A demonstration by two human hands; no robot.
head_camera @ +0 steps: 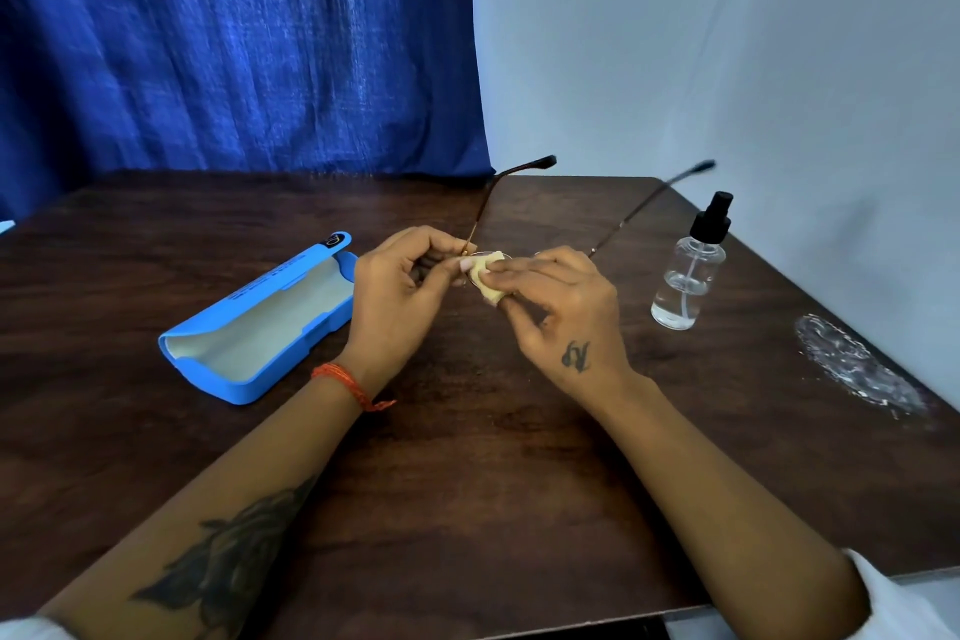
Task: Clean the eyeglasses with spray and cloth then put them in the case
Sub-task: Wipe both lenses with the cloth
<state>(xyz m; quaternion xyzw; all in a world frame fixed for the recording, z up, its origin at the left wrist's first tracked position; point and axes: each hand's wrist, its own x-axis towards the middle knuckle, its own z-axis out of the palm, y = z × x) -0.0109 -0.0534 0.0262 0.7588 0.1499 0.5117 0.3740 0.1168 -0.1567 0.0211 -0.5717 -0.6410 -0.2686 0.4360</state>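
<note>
Centrally, eyeglasses (487, 224) held above table (467, 483), temples unfolded, pointing toward upper right of frame. Thin metal frame, dark tips. Left hand (402, 296) pinching frame at hinge. Right hand (563, 312) pinching yellow cloth (488, 276) against lens. Blue case (260, 322) open, centre left. Spray bottle (688, 265) upright, right.

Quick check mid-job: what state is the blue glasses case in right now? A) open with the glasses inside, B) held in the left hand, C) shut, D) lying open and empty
D: the blue glasses case lies open on the table, its pale lining bare, while both hands hold the eyeglasses.
</note>
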